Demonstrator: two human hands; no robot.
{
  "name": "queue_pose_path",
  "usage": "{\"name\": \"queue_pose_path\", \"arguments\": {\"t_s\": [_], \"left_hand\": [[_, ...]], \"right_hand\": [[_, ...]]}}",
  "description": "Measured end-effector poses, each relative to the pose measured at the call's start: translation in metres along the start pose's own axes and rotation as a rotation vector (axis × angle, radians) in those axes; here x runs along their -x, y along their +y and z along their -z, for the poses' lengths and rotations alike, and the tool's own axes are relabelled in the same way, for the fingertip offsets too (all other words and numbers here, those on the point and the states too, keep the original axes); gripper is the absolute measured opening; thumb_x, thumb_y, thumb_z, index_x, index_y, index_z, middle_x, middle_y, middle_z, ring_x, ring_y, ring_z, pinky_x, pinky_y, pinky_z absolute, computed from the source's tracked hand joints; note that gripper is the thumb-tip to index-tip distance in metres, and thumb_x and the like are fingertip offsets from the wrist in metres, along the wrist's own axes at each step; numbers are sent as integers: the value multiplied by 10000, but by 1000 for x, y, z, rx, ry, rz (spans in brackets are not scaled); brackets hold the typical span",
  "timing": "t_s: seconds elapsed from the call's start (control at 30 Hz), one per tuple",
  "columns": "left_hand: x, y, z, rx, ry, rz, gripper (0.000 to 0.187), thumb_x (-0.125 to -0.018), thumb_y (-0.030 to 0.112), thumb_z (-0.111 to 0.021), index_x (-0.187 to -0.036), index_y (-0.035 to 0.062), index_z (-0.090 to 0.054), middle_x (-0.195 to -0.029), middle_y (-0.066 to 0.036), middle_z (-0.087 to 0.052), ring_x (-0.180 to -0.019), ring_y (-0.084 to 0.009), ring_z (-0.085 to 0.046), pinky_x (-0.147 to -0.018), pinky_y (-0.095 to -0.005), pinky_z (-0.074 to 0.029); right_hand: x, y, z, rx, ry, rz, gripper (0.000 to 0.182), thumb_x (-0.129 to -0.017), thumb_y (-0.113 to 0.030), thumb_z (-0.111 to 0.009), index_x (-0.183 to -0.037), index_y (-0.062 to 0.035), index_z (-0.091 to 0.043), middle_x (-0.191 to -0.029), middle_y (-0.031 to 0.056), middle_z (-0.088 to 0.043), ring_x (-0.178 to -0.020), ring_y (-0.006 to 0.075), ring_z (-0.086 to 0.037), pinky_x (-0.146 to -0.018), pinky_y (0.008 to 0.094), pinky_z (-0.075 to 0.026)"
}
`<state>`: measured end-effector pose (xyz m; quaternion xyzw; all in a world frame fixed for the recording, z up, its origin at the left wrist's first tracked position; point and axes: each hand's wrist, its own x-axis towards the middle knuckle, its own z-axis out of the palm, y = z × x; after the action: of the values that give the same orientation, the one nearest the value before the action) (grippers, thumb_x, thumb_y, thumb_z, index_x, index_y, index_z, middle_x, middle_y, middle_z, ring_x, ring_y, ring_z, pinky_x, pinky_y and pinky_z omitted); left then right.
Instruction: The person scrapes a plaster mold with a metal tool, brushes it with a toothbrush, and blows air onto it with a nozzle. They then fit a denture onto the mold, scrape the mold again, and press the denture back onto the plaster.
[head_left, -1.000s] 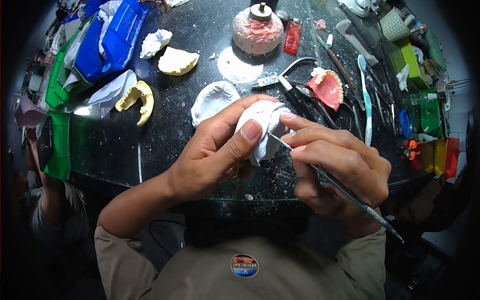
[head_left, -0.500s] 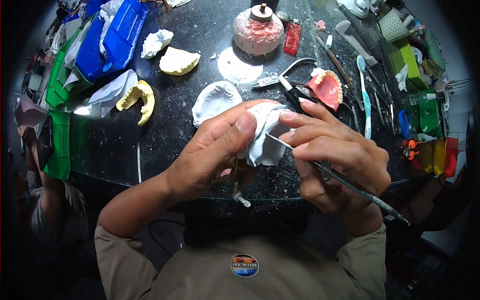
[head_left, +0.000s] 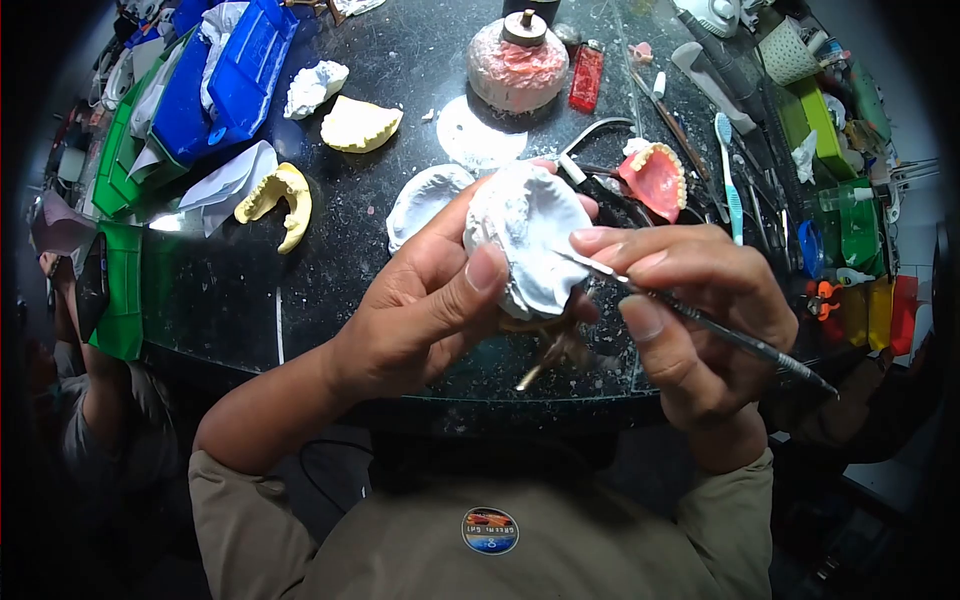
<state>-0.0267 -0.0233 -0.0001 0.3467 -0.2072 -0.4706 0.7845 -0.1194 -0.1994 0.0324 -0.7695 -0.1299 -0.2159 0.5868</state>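
Your left hand (head_left: 425, 310) is closed around a white plaster cast (head_left: 528, 240), thumb pressed on its near left side and fingers wrapped behind it, holding it up above the counter (head_left: 330, 250) with its broad face turned toward you. Your right hand (head_left: 690, 320) pinches a thin metal tool (head_left: 700, 320) between thumb and forefinger, like a pen; its tip touches the right side of the cast, and its handle runs down and away to the right past your wrist.

Take the cast as the landmark. Just behind it to the left, a second white cast (head_left: 425, 200) lies on the counter. Further left lie a yellow arch-shaped model (head_left: 280, 195) and, behind that, a yellow block model (head_left: 360, 122) with a white lump (head_left: 313, 88) beside it. Blue trays (head_left: 225, 75) stand at the far left, green ones (head_left: 115, 290) nearer the counter's left edge. Straight behind the cast stands a burner (head_left: 520, 60) crusted with pink wax, with a red lighter (head_left: 585, 75) just to its right. Right of the cast, close to your right forefinger, lies a pink denture (head_left: 655, 175) with teeth, and beyond it a toothbrush (head_left: 730, 170) among other hand tools. Beneath the cast, something brownish hangs under your left hand; you cannot tell what it is.
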Motion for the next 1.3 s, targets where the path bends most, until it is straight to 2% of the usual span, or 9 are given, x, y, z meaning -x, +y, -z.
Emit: {"name": "queue_pose_path", "arguments": {"t_s": [0.03,0.13,0.17,0.37,0.83,1.0,1.1,1.2,1.3], "left_hand": [[-1,2,0,18,16,-7,879,-884,410,-619,-1475,33,-88,-1482,-236,-252,-1352,-315,-355,-1092,-455,-349],[-4,-1,5,-98,0,-125,894,-870,391,-645,-1477,43,-87,-1480,-232,-259,-1339,-307,-376,-1082,-451,-365],[-3,0,2,-81,37,-130,902,-854,320,-683,-1476,78,-76,-1481,-246,-246,-1339,-314,-375,-1080,-446,-368],[-3,-1,2,-77,53,-165,925,-825,233,-722,-1464,136,-61,-1461,-276,-264,-1335,-342,-374,-1078,-456,-369],[-3,-5,3,-208,91,-250,951,-801,265,-748,-1453,120,-72,-1400,-283,-355,-1307,-342,-413,-1071,-457,-366],[-2,-4,4,-273,86,-269,946,-803,299,-743,-1450,110,-80,-1384,-287,-378,-1297,-343,-425,-1072,-464,-361],[-3,-5,5,-323,88,-287,940,-808,329,-736,-1450,110,-85,-1383,-285,-380,-1295,-346,-427,-1073,-467,-357],[-4,-4,4,-317,93,-294,937,-813,354,-727,-1453,114,-87,-1382,-283,-379,-1302,-348,-416,-1079,-469,-349],[-5,-5,1,-257,92,-328,940,-814,363,-726,-1459,124,-86,-1380,-275,-378,-1313,-345,-398,-1088,-464,-333]], "right_hand": [[1,-1,-2,-49,-5,-34,149,-833,20,-611,-973,16,-562,-934,199,-626,-969,339,-645,-923,489,-505],[1,0,-3,-95,-18,-49,144,-836,8,-621,-973,11,-576,-930,189,-628,-976,332,-645,-951,510,-481],[1,1,-4,-108,-11,-46,145,-836,7,-625,-973,10,-578,-931,186,-630,-979,331,-645,-954,513,-477],[2,2,-5,-87,-13,-23,149,-834,-5,-644,-971,3,-585,-940,179,-636,-981,327,-648,-967,517,-466],[1,8,-7,-218,23,-118,99,-830,-53,-664,-903,5,-630,-868,164,-659,-952,315,-661,-989,509,-428],[-3,12,-2,-218,-44,-119,97,-837,-84,-670,-893,-12,-639,-831,160,-686,-939,304,-672,-997,502,-405],[-3,12,-2,-283,-20,-137,101,-808,-16,-692,-906,8,-687,-884,146,-710,-944,255,-686,-957,431,-447],[-2,12,-1,-265,-44,-113,157,-873,-178,-670,-906,-31,-625,-847,152,-681,-944,305,-669,-983,505,-417],[-3,11,-2,-202,21,26,188,-883,-206,-666,-931,-33,-608,-882,143,-654,-948,305,-661,-968,507,-443]]}}
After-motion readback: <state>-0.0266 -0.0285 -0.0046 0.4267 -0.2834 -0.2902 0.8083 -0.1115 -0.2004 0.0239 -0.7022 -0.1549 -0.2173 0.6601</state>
